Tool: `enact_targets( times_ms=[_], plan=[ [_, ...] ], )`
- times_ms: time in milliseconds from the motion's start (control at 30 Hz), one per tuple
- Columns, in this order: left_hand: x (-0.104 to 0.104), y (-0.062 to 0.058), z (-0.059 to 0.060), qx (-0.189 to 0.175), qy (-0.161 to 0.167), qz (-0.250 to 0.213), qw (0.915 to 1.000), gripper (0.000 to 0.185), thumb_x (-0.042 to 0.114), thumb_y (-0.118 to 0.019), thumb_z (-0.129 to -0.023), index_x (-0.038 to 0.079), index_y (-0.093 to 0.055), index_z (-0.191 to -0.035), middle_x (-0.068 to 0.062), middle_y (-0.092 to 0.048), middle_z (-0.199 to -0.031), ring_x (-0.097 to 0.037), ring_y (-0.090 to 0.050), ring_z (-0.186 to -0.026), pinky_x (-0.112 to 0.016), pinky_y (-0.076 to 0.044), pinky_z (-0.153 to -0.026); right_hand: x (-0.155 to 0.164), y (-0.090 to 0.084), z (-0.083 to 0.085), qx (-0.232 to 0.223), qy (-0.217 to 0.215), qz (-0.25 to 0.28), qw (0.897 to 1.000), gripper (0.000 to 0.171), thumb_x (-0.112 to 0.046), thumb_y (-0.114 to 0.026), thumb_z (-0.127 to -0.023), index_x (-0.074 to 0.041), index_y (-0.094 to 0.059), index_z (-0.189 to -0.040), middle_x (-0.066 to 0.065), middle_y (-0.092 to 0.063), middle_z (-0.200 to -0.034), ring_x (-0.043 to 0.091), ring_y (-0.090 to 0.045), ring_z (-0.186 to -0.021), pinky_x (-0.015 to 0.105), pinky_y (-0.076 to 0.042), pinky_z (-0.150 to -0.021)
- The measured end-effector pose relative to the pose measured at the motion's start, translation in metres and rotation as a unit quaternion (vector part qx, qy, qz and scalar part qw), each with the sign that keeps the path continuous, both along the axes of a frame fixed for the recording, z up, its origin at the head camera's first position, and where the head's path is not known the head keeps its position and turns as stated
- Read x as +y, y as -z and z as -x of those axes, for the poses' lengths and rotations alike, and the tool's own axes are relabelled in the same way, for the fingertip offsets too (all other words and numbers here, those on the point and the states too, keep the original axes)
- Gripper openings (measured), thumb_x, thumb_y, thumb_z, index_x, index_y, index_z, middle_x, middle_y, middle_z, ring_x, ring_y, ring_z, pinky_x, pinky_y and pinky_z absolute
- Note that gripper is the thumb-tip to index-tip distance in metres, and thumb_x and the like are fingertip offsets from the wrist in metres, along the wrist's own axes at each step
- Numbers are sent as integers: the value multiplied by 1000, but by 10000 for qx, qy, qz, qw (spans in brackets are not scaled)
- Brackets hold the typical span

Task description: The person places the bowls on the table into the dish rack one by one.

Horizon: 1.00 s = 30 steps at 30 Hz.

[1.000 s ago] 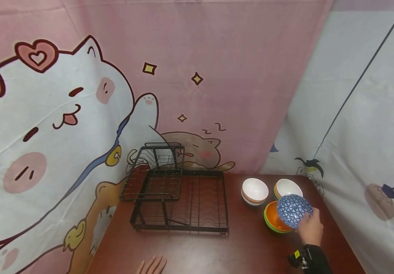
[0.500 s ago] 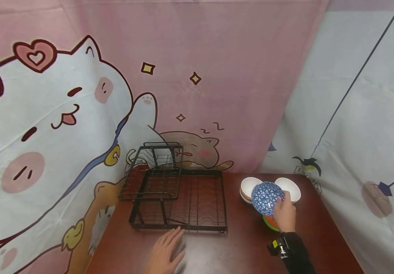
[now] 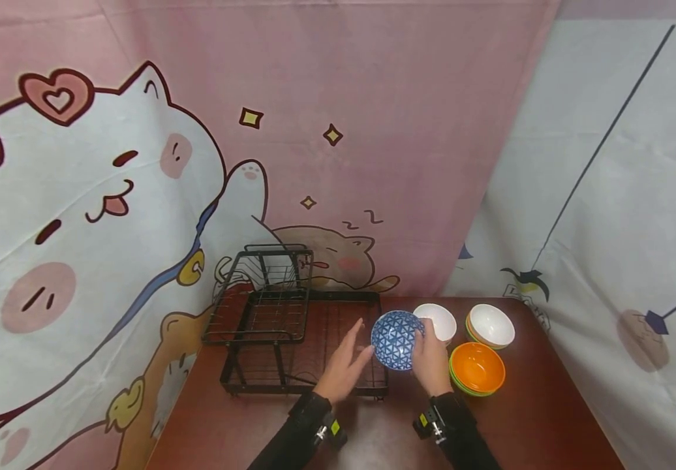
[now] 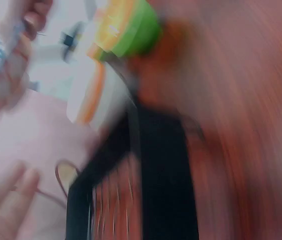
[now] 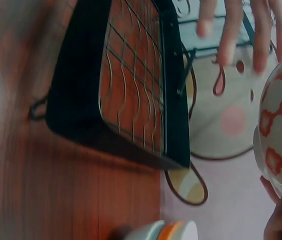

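Observation:
My right hand [image 3: 430, 359] grips a bowl [image 3: 395, 341] by its right side, thumb over the rim, above the dish rack's right end in the head view. Blue and white triangles cover its inside; the right wrist view shows red patches on its pale outside [image 5: 281, 112]. Close to the bowl's left rim is my left hand [image 3: 345, 367], its fingers [image 5: 231, 35] extended and holding nothing. In the left wrist view, blurred by motion, the left fingers [image 4: 18, 192] appear at the lower left, apart from the bowl [image 4: 3, 75].
A black wire dish rack [image 3: 308, 390] with a raised upper tier [image 3: 256, 339] stands on the brown table [image 3: 197, 424]. Right of it are stacked bowls: white ones [image 3: 440, 320], another white-topped stack [image 3: 492, 325], and an orange-topped stack [image 3: 479, 367] nearer me. A printed curtain [image 3: 408, 130] hangs behind.
My right hand has carried the patterned bowl leftward from over the orange and white stacks. My left hand has come up from the table's front edge to beside the bowl.

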<state>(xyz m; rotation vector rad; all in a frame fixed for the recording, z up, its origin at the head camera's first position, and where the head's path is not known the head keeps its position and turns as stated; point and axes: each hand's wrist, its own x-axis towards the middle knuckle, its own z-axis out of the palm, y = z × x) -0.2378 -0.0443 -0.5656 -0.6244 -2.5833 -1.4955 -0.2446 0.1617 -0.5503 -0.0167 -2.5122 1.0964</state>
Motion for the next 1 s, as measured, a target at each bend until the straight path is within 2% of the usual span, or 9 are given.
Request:
enact_targets(
  times_ms=[100,167,300,433,567,700,800,900,1000],
  plan=[
    [9,-12,0,-947,161,-1043,9899,55,33,-44,-93,25,-19,-141,-7,-40,-134,-20,-55,-99,-38,-49,-76,-14,4,-1,138,-225,-86,9996,27,-16,-47,-92,-14,-42,-118,14,-61,-102,30,-61,-86,49,-48,-74],
    [12,-20,-2,-1182,131,-1330,9840,50,22,-45,-93,17,-27,-139,-14,-45,-128,-28,-54,-102,-42,-47,-81,-22,7,-2,228,-394,-134,9989,25,-14,-47,-92,-13,-44,-117,12,-61,-102,29,-61,-88,47,-47,-77],
    [11,-25,-7,-1140,20,-1411,9834,43,4,-44,-91,4,-36,-133,-20,-47,-123,-34,-48,-110,-46,-38,-92,-31,13,-4,276,-511,-133,9982,24,-13,-49,-91,-14,-45,-115,11,-62,-101,27,-61,-90,46,-47,-78],
    [8,-16,-3,-1123,-2,-1503,9822,43,0,-45,-89,3,-37,-132,-21,-48,-122,-35,-50,-106,-46,-42,-88,-29,18,-3,20,-563,141,9983,26,-26,-48,-92,-22,-46,-117,3,-62,-103,20,-60,-87,42,-48,-78],
    [6,1,11,-1027,-224,-1443,9839,41,3,-47,-89,10,-41,-129,-17,-51,-120,-30,-53,-104,-44,-44,-85,-23,25,-4,-549,-804,1115,9890,32,-43,-38,-93,-31,-44,-122,2,-60,-89,22,-60,-58,36,-51,-53],
    [1,9,26,-858,-384,-1300,9870,40,5,-47,-90,18,-42,-128,-11,-51,-120,-26,-52,-105,-44,-43,-87,-20,35,-5,-1004,-594,1691,9787,39,-51,-32,-92,-30,-44,-123,10,-56,-80,30,-53,-41,35,-44,-36],
    [-4,7,35,-688,-418,-1136,9903,40,5,-46,-90,20,-43,-127,-9,-52,-121,-25,-53,-105,-45,-44,-85,-22,47,-5,-1249,-260,1352,9826,41,-49,-38,-91,-24,-45,-122,10,-60,-92,27,-56,-45,35,-46,-41],
    [-10,6,44,-457,-490,-837,9942,41,4,-46,-90,21,-42,-127,-10,-52,-120,-26,-53,-105,-46,-44,-84,-28,62,-6,-1448,-48,610,9876,42,-42,-45,-90,-14,-46,-122,11,-59,-104,26,-62,-68,40,-50,-58],
    [-16,5,54,-209,-559,-479,9971,41,5,-46,-90,22,-42,-127,-11,-53,-120,-26,-54,-104,-45,-45,-82,-34,76,-9,-1618,97,-71,9868,49,-37,-54,-86,-4,-47,-122,15,-58,-107,30,-57,-92,47,-45,-75]
  ],
)
